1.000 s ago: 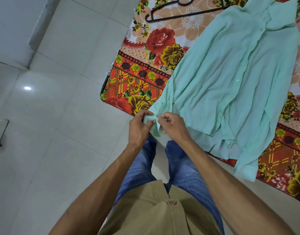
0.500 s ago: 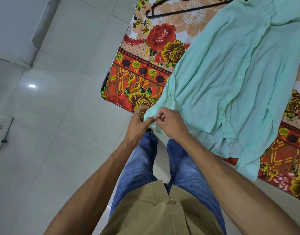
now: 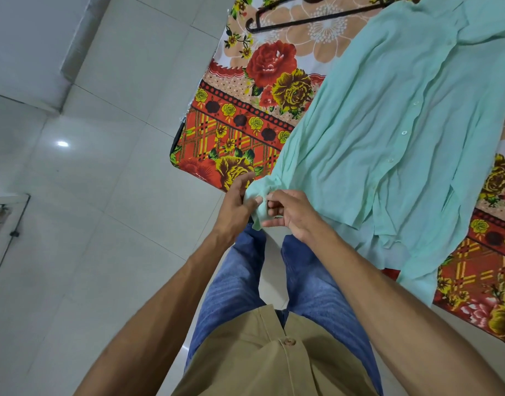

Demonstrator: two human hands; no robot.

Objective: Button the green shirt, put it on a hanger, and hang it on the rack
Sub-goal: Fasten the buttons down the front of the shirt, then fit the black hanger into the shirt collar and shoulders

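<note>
The pale green shirt (image 3: 388,115) lies spread on a bed with a flowered cover (image 3: 245,115), front up, its button placket running down the middle. The left sleeve's cuff (image 3: 258,201) hangs off the bed's near edge. My left hand (image 3: 235,205) pinches that cuff from the left, its other fingers spread. My right hand (image 3: 288,214) grips the same cuff from the right with thumb and fingers. A black hanger (image 3: 300,20) rests on the cover at the top, left of the collar. No rack shows.
White floor tiles (image 3: 108,181) fill the left side. A white frame with a black fitting (image 3: 11,224) stands at the far left edge. My legs in blue jeans (image 3: 240,281) stand close against the bed's edge.
The view has tilted down a little. My hands have shifted slightly on the cuff, and my left hand's fingers have spread while its thumb stays on the fabric.
</note>
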